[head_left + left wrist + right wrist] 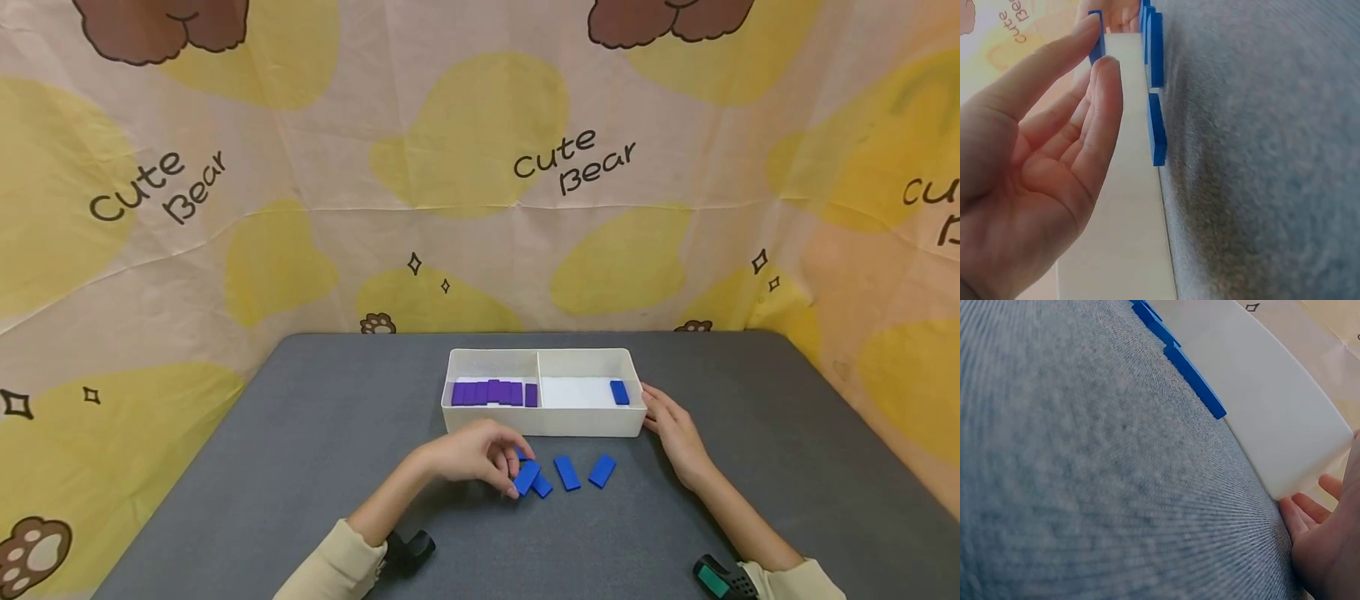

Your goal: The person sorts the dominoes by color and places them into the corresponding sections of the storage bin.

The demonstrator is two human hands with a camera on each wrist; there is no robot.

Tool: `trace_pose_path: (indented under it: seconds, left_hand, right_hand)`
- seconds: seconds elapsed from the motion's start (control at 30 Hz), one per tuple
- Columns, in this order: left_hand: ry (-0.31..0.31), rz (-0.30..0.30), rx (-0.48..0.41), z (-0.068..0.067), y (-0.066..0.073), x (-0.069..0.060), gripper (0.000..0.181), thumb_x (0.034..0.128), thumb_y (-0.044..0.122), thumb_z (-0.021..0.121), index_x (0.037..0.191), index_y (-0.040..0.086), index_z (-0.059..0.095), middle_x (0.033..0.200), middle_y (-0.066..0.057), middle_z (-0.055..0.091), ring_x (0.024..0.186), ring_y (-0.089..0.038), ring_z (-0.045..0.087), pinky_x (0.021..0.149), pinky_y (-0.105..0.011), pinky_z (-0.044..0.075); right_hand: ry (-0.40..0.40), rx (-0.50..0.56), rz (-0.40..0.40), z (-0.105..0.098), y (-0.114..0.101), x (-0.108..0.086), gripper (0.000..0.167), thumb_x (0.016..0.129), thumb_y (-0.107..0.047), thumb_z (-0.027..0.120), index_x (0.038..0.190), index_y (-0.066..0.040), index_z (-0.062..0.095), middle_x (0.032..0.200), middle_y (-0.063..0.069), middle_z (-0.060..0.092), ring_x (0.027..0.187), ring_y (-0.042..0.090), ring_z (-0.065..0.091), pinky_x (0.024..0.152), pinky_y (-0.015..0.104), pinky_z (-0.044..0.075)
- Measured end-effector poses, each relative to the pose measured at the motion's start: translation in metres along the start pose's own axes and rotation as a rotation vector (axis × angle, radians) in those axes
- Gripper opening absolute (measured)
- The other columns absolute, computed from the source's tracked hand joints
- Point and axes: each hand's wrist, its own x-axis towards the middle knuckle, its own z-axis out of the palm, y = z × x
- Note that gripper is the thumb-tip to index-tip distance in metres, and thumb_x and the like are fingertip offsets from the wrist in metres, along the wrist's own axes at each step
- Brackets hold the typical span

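Observation:
My left hand (480, 454) pinches a blue block (527, 477) between thumb and fingers; the left wrist view shows that block (1096, 39) at the fingertips of the left hand (1041, 144). Other blue blocks lie on the table beside and under it, among them one at centre (567, 472) and one farther right (602, 471). A white two-part box (543, 423) stands behind them, with several purple blocks (487, 393) in its left compartment and one blue block (619, 392) in the right. My right hand (678, 437) touches the box's right end with relaxed fingers, also seen on the right hand (1332, 534).
The grey table (300, 467) reaches back to a yellow and cream cloth (480, 167) printed with bears and words. Dark wrist straps sit at both cream sleeves, the left sleeve (333, 562) and the right sleeve (798, 581).

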Motion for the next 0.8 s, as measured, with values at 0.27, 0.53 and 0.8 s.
trace_pose_path:
  seconds: [0.27, 0.53, 0.8]
  left_hand:
    - [0.066, 0.016, 0.004, -0.001, 0.008, 0.006, 0.045, 0.0852, -0.004, 0.084, 0.127, -0.007, 0.068, 0.09, -0.008, 0.07, 0.075, -0.003, 0.066, 0.075, -0.017, 0.054]
    - [0.079, 0.028, 0.079, -0.006, 0.021, 0.015, 0.044, 0.0855, 0.0, 0.086, 0.127, -0.004, 0.07, 0.09, -0.008, 0.072, 0.076, -0.003, 0.067, 0.076, -0.018, 0.055]
    - [0.117, -0.001, 0.044, -0.015, 0.03, 0.023, 0.045, 0.0858, 0.0, 0.085, 0.128, -0.003, 0.07, 0.089, -0.004, 0.071, 0.075, -0.007, 0.068, 0.075, -0.02, 0.057]
  right_hand:
    - [-0.005, -0.002, 0.005, 0.0, 0.0, 0.001, 0.063, 0.117, -0.036, 0.029, 0.162, 0.007, 0.03, 0.165, 0.032, 0.034, 0.141, 0.043, 0.047, 0.088, 0.004, 0.041]
    - [-0.007, 0.008, 0.005, 0.0, 0.001, 0.002, 0.063, 0.117, -0.036, 0.029, 0.162, 0.007, 0.03, 0.165, 0.031, 0.035, 0.141, 0.042, 0.047, 0.089, 0.004, 0.042]
    - [-0.003, 0.0, 0.007, 0.0, 0.001, 0.002, 0.063, 0.117, -0.036, 0.028, 0.162, 0.008, 0.03, 0.164, 0.032, 0.035, 0.141, 0.041, 0.047, 0.089, 0.004, 0.042]
